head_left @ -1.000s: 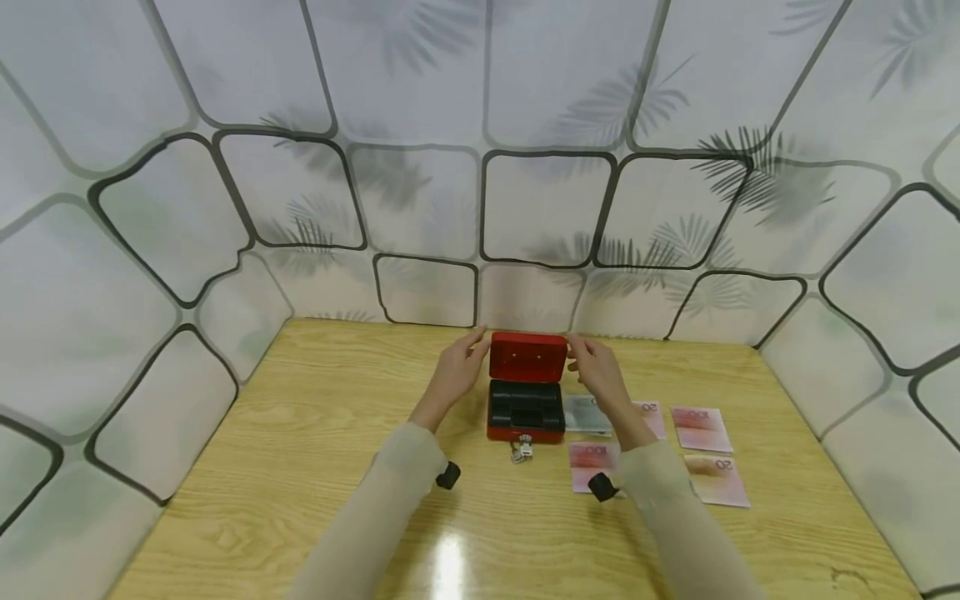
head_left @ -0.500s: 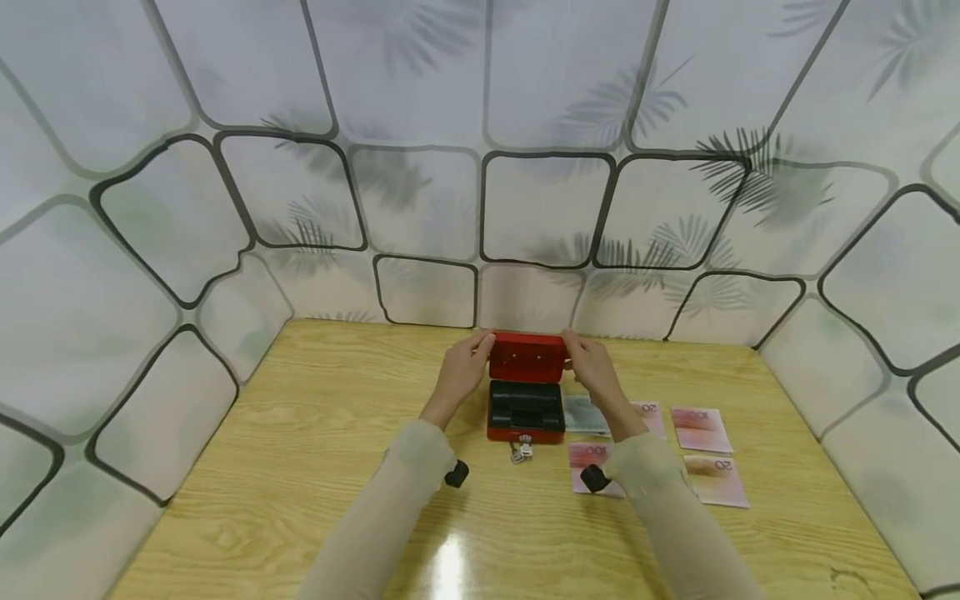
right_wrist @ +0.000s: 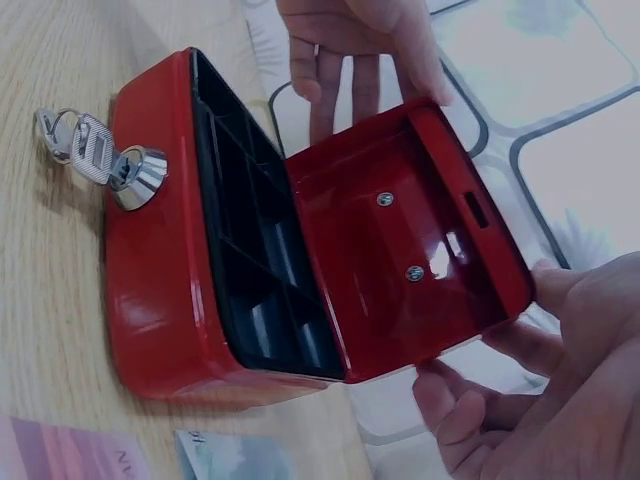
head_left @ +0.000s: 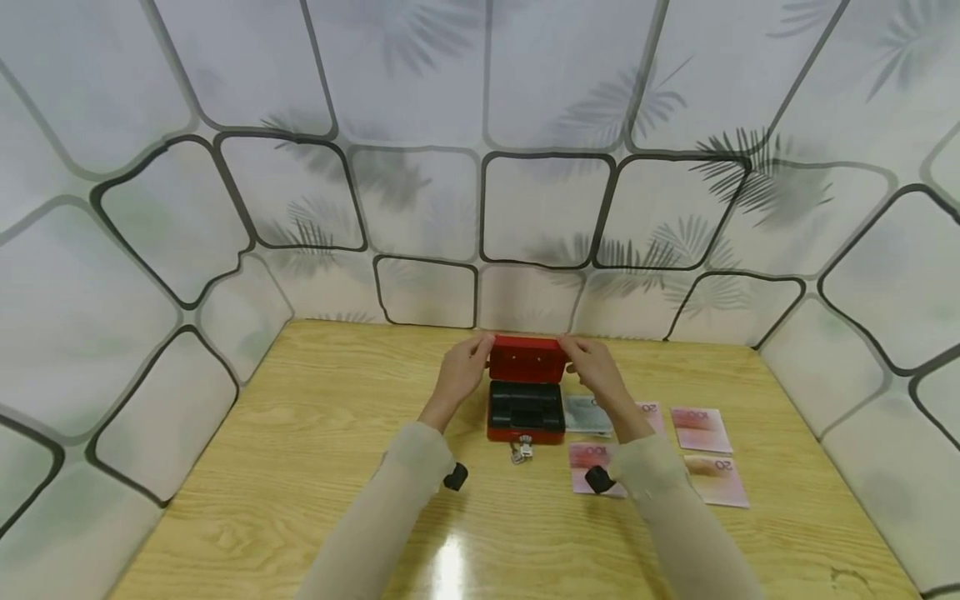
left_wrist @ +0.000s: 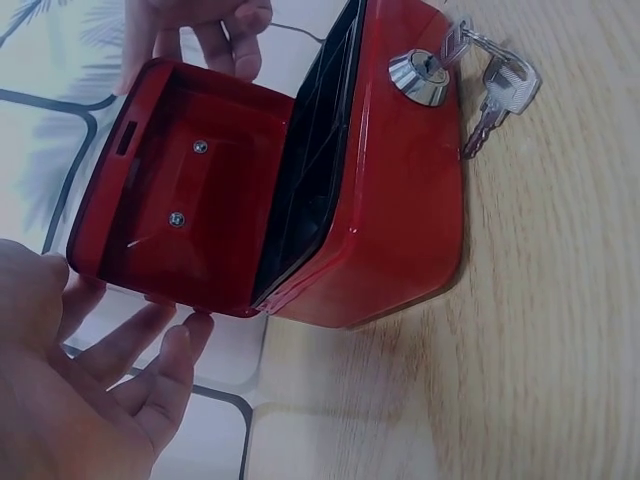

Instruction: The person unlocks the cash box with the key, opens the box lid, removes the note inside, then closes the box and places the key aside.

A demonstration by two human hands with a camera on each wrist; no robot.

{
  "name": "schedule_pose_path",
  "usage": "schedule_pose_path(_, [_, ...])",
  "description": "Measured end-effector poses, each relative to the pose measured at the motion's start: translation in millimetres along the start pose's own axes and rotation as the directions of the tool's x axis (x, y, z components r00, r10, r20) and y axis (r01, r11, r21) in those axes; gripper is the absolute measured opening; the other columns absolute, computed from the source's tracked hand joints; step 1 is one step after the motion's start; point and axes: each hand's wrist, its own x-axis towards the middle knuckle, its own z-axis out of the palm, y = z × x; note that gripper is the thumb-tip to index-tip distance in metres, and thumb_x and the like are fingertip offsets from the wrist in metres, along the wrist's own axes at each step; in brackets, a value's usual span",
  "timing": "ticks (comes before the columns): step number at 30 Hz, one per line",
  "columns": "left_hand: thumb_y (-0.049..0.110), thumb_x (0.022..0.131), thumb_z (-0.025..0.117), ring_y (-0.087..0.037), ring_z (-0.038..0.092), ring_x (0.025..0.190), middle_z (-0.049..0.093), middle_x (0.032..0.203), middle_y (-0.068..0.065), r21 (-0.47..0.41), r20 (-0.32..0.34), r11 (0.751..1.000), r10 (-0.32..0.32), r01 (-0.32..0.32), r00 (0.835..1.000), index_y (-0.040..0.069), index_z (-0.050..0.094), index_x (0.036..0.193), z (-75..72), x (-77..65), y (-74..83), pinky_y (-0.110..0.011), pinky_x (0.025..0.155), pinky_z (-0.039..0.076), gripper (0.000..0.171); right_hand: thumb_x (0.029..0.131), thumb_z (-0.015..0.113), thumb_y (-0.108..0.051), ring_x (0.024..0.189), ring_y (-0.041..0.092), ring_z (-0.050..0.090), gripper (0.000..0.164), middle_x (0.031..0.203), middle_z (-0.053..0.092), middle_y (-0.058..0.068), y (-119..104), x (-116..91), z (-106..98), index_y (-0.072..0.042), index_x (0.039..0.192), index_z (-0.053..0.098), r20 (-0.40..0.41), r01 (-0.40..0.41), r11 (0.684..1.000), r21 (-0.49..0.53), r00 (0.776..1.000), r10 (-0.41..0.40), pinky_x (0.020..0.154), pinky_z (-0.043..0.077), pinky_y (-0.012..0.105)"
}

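A red metal cash box (head_left: 504, 435) stands on the table with its lid (head_left: 527, 365) raised. Inside it sits a black compartment tray (right_wrist: 235, 215); the compartments I can see hold nothing. My left hand (head_left: 460, 371) holds the lid's left upper corner, its fingers (left_wrist: 150, 345) along the side edge and behind. At the opposite corner my right hand (head_left: 596, 368) grips the lid, its thumb at the rim and the other fingers partly behind it. A silver lock (left_wrist: 420, 77) on the box front has a key in it, with another key (left_wrist: 510, 88) hanging from the ring.
Right of the box lie several banknotes: a greenish one (head_left: 588, 415) close beside it, pink ones marked 100 (head_left: 701, 429), and ones marked 20 (head_left: 718, 482). The right forearm covers part of some. A patterned cloth wall (head_left: 420, 287) rises behind the wooden table (head_left: 322, 433).
Both hands have closed in on the lid's upper corners and taken hold. The lid's top edge has tipped slightly forward. Box, keys and banknotes have stayed in place.
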Motion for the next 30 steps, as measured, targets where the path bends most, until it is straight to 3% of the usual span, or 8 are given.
schedule_pose_path(5, [0.044, 0.111, 0.045, -0.033, 0.072, 0.102, 0.072, 0.124, -0.015, 0.032, 0.001, 0.999, -0.018, 0.018, 1.0, 0.009, 0.069, 0.135, -1.7, -2.4, -0.4, -0.044, 0.089, 0.058, 0.049, 0.107, 0.05, -0.051, 0.112, 0.046, 0.063, 0.061, 0.124, 0.066, 0.026, -3.3, -5.7, -4.6, 0.0, 0.138, 0.063, 0.055, -0.03, 0.998, -0.053, 0.998, 0.033, 0.083, 0.052, 0.052])
schedule_pose_path(11, [0.047, 0.109, 0.047, -0.036, 0.071, 0.103, 0.067, 0.132, -0.018, -0.023, 0.093, 0.997, -0.07, 0.073, 0.993, 0.008, 0.063, 0.143, -5.9, -9.7, 0.7, -0.044, 0.081, 0.061, 0.054, 0.108, 0.046, -0.05, 0.11, 0.041, 0.065, 0.063, 0.124, 0.066, 0.026, -6.8, -13.2, -8.4, 0.001, 0.142, 0.059, 0.13, -0.067, 0.992, -0.111, 0.988, 0.081, 0.092, 0.05, 0.059])
schedule_pose_path(16, [0.045, 0.11, 0.048, -0.039, 0.069, 0.107, 0.064, 0.136, -0.02, -0.048, 0.136, 0.995, -0.08, 0.087, 0.988, 0.009, 0.061, 0.146, -8.7, -15.5, 3.9, -0.046, 0.084, 0.061, 0.052, 0.109, 0.045, -0.05, 0.111, 0.039, 0.065, 0.058, 0.124, 0.065, 0.023, -6.7, -20.1, -10.4, -0.001, 0.134, 0.064, 0.158, -0.04, 0.991, -0.13, 0.986, 0.061, 0.093, 0.048, 0.062])
schedule_pose_path(19, [0.043, 0.11, 0.049, -0.04, 0.068, 0.11, 0.063, 0.138, -0.02, -0.035, 0.152, 0.995, -0.084, 0.09, 0.985, 0.01, 0.06, 0.147, -9.8, -18.0, 3.3, -0.045, 0.085, 0.061, 0.05, 0.109, 0.046, -0.05, 0.116, 0.041, 0.064, 0.059, 0.133, 0.062, 0.024, -5.8, -24.4, -11.2, -0.001, 0.14, 0.06, 0.187, -0.02, 0.991, -0.129, 0.981, 0.044, 0.097, 0.048, 0.062])
schedule_pose_path(24, [0.045, 0.111, 0.045, -0.04, 0.067, 0.114, 0.058, 0.145, -0.02, 0.016, 0.222, 0.998, -0.06, 0.058, 0.973, 0.014, 0.054, 0.152, -14.7, -25.4, 2.8, -0.044, 0.086, 0.06, 0.052, 0.107, 0.051, -0.05, 0.126, 0.044, 0.058, 0.067, 0.149, 0.052, 0.025, -1.8, -30.7, -12.1, -0.001, 0.154, 0.047, 0.235, 0.008, 0.995, -0.099, 0.972, 0.016, 0.104, 0.046, 0.061])
schedule_pose_path(30, [0.044, 0.112, 0.041, -0.036, 0.066, 0.115, 0.059, 0.145, -0.016, 0.089, 0.276, 0.996, -0.007, -0.018, 0.961, 0.015, 0.05, 0.155, -18.5, -34.0, 0.8, -0.045, 0.09, 0.058, 0.052, 0.107, 0.053, -0.051, 0.131, 0.043, 0.054, 0.068, 0.148, 0.053, 0.026, 3.4, -38.5, -10.5, -0.003, 0.154, 0.047, 0.239, 0.003, 0.996, -0.088, 0.971, 0.018, 0.106, 0.046, 0.059])
